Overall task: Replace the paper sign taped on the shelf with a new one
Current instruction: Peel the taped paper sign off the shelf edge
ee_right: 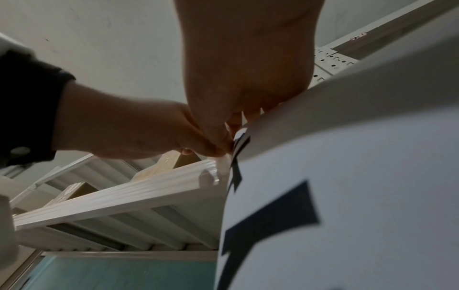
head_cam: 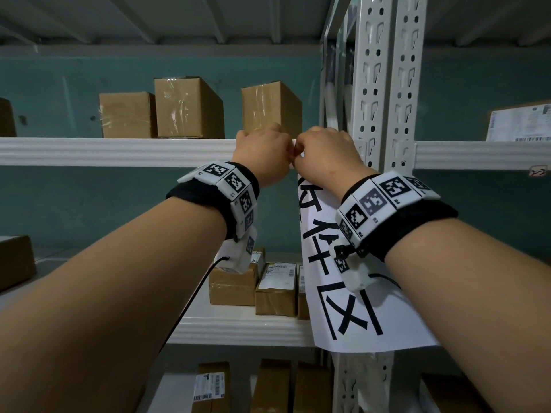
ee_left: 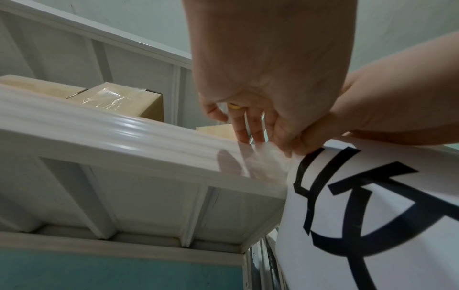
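A white paper sign with big black characters hangs from the front lip of the white shelf, beside the perforated upright. Both hands meet at its top left corner. My left hand lays straight fingers on the shelf lip and its thumb on a strip of clear tape, which bridges the lip and the sign's corner. My right hand pinches the sign's top edge, thumb in front and fingers behind. The tape shows just under both thumbs.
Taped cardboard boxes stand on the shelf just behind the hands. The grey perforated upright rises right of the sign. Small labelled parcels sit on the shelf below. A labelled parcel lies on the right-hand bay.
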### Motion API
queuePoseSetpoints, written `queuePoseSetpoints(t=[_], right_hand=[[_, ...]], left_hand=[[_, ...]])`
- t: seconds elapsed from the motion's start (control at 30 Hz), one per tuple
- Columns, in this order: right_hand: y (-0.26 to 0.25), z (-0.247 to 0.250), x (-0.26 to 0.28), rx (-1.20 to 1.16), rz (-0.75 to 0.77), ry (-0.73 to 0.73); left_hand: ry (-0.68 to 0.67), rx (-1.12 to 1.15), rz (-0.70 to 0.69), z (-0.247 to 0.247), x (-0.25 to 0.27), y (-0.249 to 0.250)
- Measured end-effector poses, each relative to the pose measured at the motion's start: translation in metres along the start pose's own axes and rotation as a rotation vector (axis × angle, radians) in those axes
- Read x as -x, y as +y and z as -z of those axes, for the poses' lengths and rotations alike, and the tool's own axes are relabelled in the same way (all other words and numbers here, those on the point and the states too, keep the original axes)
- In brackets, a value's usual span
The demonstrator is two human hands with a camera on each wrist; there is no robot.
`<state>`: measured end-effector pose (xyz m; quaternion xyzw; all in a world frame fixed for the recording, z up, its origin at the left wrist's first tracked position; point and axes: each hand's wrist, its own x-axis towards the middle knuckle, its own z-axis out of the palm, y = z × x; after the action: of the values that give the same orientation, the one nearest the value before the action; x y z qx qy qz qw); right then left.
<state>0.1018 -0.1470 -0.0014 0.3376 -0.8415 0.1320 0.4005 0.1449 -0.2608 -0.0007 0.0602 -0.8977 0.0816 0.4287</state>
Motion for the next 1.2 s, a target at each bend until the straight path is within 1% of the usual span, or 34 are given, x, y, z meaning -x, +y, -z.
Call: queuePoseSetpoints(t=[0.23, 0.33, 0.43, 0.6, 0.77, 0.93, 1.0, 1.07, 1.13, 1.2], right_hand=[[0.000, 0.001, 0.003, -0.005, 0.000, -0.013], [-0.002, 0.005, 0.005, -0.018, -0.001, -0.006], [-0.004, 0.010, 0.007, -0.010, 0.001, -0.031], [-0.004, 0.013, 0.013, -0.046, -0.002, -0.081], [-0.009, 0.011, 0.022, -0.079, -0.020, -0.092], [-0.010, 0.002, 0.025, -0.183, -0.076, -0.133], [-0.008, 0.001, 0.029, -0.231, -0.087, -0.159], [-0.006, 0.000, 0.036, -0.272, -0.066, -0.181], [-0.003, -0.001, 0.042, -0.309, -0.037, -0.200], [0.000, -0.002, 0.047, -0.340, -0.026, -0.228]], left_hand=[[-0.034, -0.001, -0.013, 0.002, 0.001, 0.000], [-0.041, 0.022, -0.005, 0.006, 0.002, 0.000], [-0.040, 0.059, 0.005, 0.007, 0.005, -0.001], [0.006, 0.147, 0.040, 0.003, 0.015, -0.004], [0.074, 0.118, 0.010, 0.004, 0.024, -0.005], [0.126, 0.139, 0.018, 0.001, 0.035, -0.006], [0.162, 0.197, 0.053, -0.001, 0.040, -0.007], [0.175, 0.294, 0.104, -0.003, 0.048, -0.009], [0.157, 0.380, 0.137, -0.009, 0.056, -0.013], [0.112, 0.475, 0.165, -0.017, 0.066, -0.016]])
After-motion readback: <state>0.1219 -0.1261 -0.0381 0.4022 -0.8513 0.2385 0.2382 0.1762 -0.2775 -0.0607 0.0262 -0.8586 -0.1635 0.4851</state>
